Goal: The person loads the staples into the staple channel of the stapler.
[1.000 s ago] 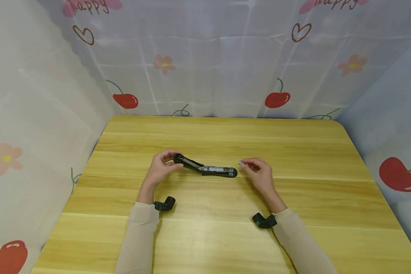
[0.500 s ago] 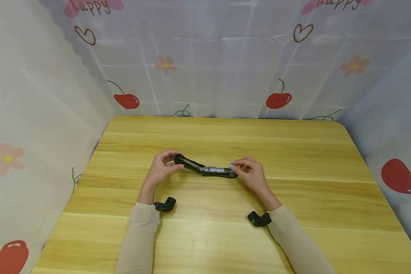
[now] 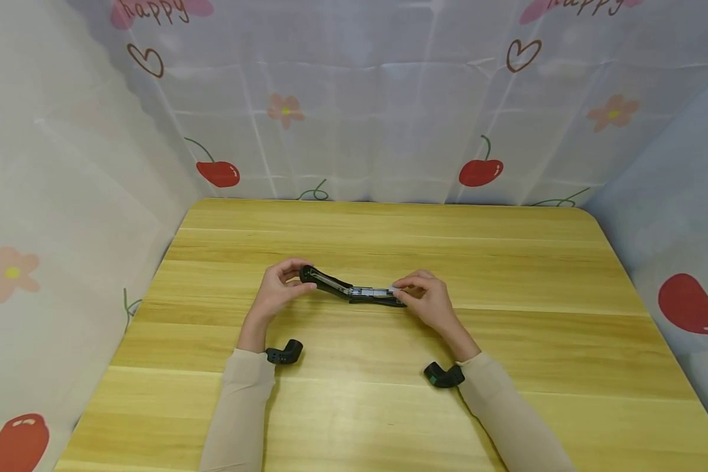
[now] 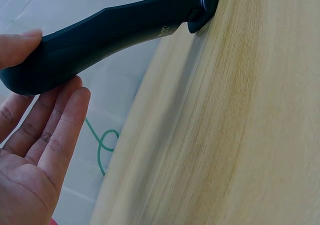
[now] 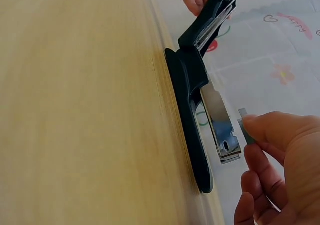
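Observation:
A black stapler [image 3: 330, 286] lies opened out on the table, its base down and its top arm swung up to the left. My left hand [image 3: 273, 288] holds the end of that top arm, thumb on one side and fingers on the other, as the left wrist view shows. Over the stapler's right end, my right hand [image 3: 432, 303] pinches a short grey strip of staples [image 5: 245, 130] between thumb and fingers. In the right wrist view the strip is close above the silver staple channel [image 5: 220, 120], near its front end. The fingers hide part of the strip.
The wooden table [image 3: 354, 393] has rounded far corners. A white curtain [image 3: 354, 131] printed with cherries and flowers stands behind it, with similar sheets on both sides. A black wrist camera [image 3: 285, 352] sits on the left wrist, another [image 3: 444, 375] on the right.
My right hand has moved left with the staple strip, from beside the stapler to over its right end. My left hand and the stapler have stayed in place.

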Available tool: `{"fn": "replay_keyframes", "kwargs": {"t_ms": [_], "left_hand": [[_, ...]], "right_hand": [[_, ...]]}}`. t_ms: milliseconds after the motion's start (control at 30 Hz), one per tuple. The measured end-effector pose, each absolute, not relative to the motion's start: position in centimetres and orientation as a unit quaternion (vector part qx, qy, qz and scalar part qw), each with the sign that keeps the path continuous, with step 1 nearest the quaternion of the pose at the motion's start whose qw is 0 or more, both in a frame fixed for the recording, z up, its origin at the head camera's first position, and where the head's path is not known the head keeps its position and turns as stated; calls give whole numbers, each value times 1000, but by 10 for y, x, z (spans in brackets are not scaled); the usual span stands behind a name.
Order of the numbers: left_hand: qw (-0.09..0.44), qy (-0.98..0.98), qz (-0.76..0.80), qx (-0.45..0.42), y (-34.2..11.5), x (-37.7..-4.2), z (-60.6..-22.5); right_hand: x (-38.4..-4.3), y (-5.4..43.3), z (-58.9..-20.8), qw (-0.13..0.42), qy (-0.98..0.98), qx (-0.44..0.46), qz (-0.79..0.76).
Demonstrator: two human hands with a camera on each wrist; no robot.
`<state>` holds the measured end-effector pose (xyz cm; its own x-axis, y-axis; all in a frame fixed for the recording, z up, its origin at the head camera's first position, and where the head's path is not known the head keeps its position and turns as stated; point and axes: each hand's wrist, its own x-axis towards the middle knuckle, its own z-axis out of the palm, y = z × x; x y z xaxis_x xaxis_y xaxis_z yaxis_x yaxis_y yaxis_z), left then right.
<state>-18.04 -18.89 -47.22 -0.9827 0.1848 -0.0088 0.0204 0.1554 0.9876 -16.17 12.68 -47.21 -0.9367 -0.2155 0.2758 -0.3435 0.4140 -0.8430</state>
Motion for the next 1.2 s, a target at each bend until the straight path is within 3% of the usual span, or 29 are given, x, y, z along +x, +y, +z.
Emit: {"fn": "replay_keyframes", "kwargs": {"t_ms": [267,1200], "left_hand": [[64,758,646,68,-189,-180,-472],[65,763,641,59,-189,-180,-472]], "right_hand": [[-178,136,-510,62,-847,171,499],[-178,137,-511,52,-852,178,490]]}}
